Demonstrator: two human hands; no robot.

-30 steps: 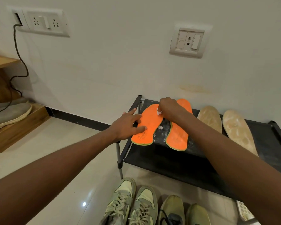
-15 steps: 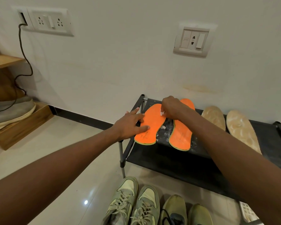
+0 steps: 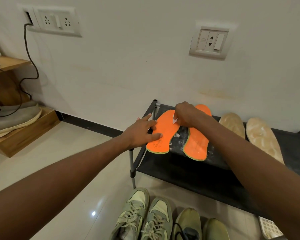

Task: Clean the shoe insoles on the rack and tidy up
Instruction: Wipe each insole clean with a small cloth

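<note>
So the left orange insole (image 3: 163,134) lies flat on the top shelf of the black rack (image 3: 189,168), its long axis running away from the person, toe toward the wall and heel at the front edge. The left hand (image 3: 142,131) presses it down near the heel with flat, spread fingers, while the right hand (image 3: 185,115) sits at the toe end, curled round a small white wad (image 3: 175,120) (tissue or wipe, can't tell). My guess is the wiping stroke runs heelward along that axis, toward the left hand.

Two pairs of insoles (image 3: 164,134) side by side on rack (image 3: 189,172) (against wall), shoes (image 3: 145,217) on floor before it.
</note>
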